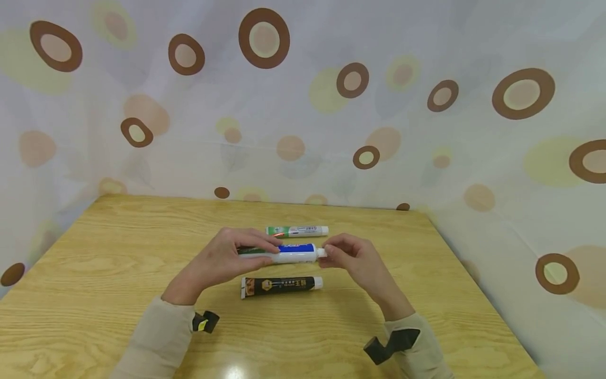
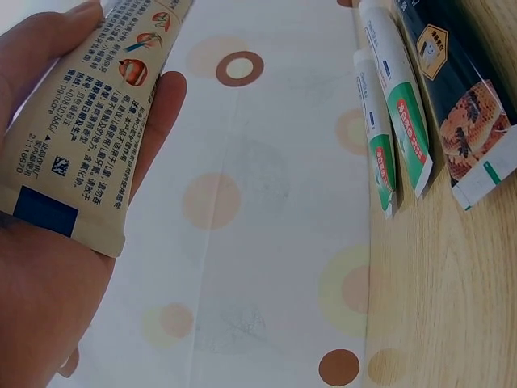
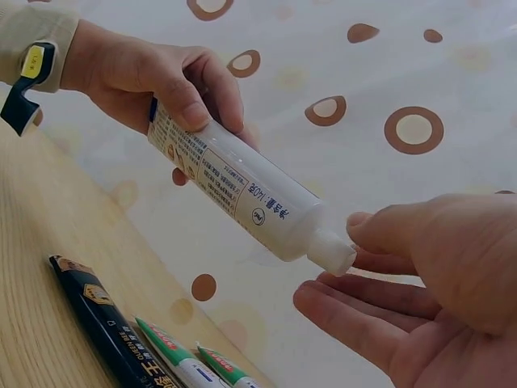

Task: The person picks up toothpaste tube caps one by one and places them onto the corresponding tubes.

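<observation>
My left hand (image 1: 222,260) grips a white and blue toothpaste tube (image 1: 298,256) around its body, thumb on the near side. In the right wrist view, the tube slopes down toward its white cap (image 3: 329,252), which is on the nozzle. My right hand (image 1: 357,260) has its thumb and fingertips at that cap, curved about it. A black toothpaste tube (image 1: 281,285) lies on the table nearer to me. Beyond the held tube lies a green and white toothpaste tube (image 1: 298,231). Another green and white tube (image 2: 397,89) shows beside it in the left wrist view.
The wooden table (image 1: 142,237) carries the lying tubes, their white caps toward the right. A pale curtain (image 1: 303,105) with brown and yellow circles stands behind the table and along both sides. Dark straps (image 1: 390,345) sit on both sleeves.
</observation>
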`<state>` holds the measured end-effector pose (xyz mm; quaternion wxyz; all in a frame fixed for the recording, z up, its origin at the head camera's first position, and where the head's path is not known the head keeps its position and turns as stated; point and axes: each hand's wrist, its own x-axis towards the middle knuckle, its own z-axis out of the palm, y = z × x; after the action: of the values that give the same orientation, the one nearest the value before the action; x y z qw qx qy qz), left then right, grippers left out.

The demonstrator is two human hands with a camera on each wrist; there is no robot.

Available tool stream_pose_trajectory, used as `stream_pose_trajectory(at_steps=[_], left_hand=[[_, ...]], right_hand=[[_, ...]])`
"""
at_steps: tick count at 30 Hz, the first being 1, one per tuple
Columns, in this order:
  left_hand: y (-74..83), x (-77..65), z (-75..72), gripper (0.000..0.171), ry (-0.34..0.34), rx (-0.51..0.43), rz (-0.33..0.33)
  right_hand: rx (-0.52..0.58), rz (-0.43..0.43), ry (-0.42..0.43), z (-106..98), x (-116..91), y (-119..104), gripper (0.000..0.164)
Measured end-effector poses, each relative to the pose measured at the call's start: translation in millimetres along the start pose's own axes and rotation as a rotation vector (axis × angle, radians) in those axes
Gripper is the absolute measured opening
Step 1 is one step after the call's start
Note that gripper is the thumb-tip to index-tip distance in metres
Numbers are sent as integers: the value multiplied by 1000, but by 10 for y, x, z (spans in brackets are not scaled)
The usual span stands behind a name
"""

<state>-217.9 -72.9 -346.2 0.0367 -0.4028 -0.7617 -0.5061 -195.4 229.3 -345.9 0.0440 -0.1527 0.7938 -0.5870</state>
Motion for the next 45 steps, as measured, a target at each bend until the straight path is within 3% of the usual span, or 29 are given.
stream_pose_trajectory(at_steps=[6,14,22,27,34,45], left_hand=[[-5,-8,7,17,-6,-9,-7],[8,-4,3,18,-7,-8,-12],[20,6,-2,18,-4,-1,-9],[5,-2,15,18,-9,-5,-7],[8,6,11,18,-5,-17,10],[18,3,7,18,-9,-11,-1]], right_hand=[[-55,-63,-8,8,-17,-17,25],[-54,-74,-1,12,-26,-25,17],[31,-29,-4,16,-11,-28,19],[29,21,2,20,-13,-13,21],[22,14,-19,5,5,3,24],[-88,-37,-26,10,-28,-51,18]])
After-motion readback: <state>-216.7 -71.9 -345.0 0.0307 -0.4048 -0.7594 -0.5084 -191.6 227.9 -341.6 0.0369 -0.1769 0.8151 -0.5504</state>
